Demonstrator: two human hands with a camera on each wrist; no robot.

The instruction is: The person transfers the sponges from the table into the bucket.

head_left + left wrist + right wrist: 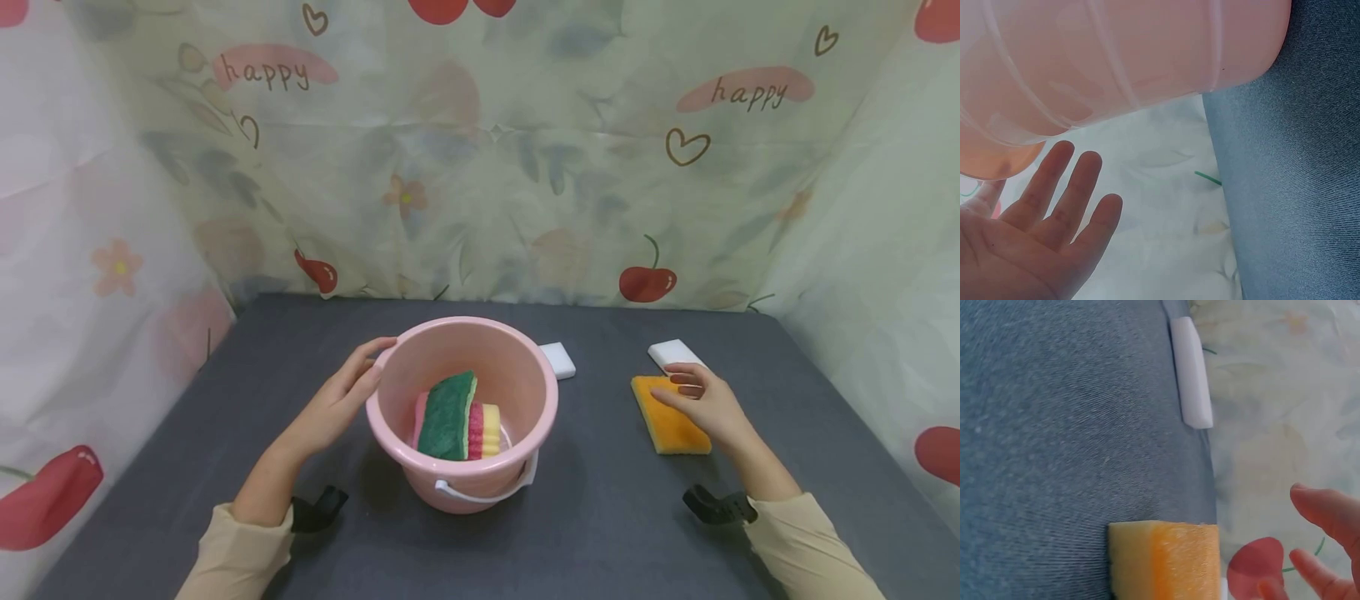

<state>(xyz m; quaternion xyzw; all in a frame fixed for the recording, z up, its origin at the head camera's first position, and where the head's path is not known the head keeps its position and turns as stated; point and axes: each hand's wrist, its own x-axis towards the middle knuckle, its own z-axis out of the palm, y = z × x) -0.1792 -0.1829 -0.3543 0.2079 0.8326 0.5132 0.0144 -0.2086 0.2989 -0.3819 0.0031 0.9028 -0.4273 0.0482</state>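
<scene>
A pink bucket (450,479) with a white handle (483,498) stands mid-table. Inside it are a green scouring sponge (446,425) and a pink, red and yellow striped sponge (491,432), partly hidden behind the green one. My left hand (336,398) is at the bucket's left rim, fingertips right at the edge; in the left wrist view its fingers (1079,181) are fairly straight and spread. Over an orange sponge (670,425) hovers my right hand (716,412), fingers loosely bent and holding nothing. The right wrist view shows that sponge's yellow-and-orange side (1185,562) below the fingers.
One white block (558,361) lies behind the bucket's right side. Another white block (675,353) is just beyond the orange sponge, partly covered by the right hand. Printed curtains (495,208) enclose the dark tabletop (585,533) at the back and sides.
</scene>
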